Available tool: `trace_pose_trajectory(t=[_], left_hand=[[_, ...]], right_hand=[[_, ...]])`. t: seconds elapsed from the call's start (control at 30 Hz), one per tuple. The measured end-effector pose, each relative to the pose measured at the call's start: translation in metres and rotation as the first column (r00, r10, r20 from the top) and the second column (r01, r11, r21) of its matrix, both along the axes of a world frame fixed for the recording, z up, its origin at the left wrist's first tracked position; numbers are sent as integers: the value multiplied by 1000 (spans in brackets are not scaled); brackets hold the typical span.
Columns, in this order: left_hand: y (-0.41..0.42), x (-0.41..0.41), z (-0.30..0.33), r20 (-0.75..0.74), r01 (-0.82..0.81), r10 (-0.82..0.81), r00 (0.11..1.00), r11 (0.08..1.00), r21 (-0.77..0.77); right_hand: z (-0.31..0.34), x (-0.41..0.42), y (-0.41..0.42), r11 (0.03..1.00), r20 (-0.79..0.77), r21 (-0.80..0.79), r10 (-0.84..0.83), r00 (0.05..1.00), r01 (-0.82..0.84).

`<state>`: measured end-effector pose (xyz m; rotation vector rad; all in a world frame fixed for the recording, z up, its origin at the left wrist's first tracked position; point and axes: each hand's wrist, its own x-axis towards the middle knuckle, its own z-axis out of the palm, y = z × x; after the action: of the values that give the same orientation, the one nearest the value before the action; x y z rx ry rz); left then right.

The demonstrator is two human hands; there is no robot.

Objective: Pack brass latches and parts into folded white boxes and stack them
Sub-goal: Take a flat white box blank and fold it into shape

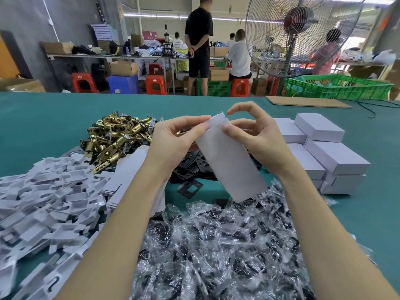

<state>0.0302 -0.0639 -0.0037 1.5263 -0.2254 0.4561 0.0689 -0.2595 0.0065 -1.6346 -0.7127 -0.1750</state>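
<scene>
Brass latches lie in a heap on the green table, beyond and to the left of both hands. The larger masses come first: clear bagged parts fill the near centre, and white card inserts spread across the near left. Finished white boxes stand stacked at the right, just beside the right forearm. Black plates lie under the hands, partly hidden.

The flat box blank is held above the table between the two hands. Its long axis runs from the far end at the fingertips down and to the right, toward the person. The left hand pinches the far end's left edge between thumb and fingers. The right hand presses its thumb on the right edge, forefinger arched over the end flap; whether the remaining fingers bear on the back cannot be determined.

Assessment: the blank is not yet opened. The left hand is nearer the latch heap, the right nearer the stack.
</scene>
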Motion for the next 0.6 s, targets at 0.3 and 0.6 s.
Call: trace_pose_trajectory(t=[0.3, 0.6], left_hand=[[-2, 2, -2, -17, 17, -17, 1000, 1000, -15], [-1, 3, -8, -13, 124, -124, 992, 992, 34]], right_hand=[[-1, -1, 3, 998, 43, -24, -49, 998, 50], [-2, 0, -1, 998, 6, -43, -38, 999, 38]])
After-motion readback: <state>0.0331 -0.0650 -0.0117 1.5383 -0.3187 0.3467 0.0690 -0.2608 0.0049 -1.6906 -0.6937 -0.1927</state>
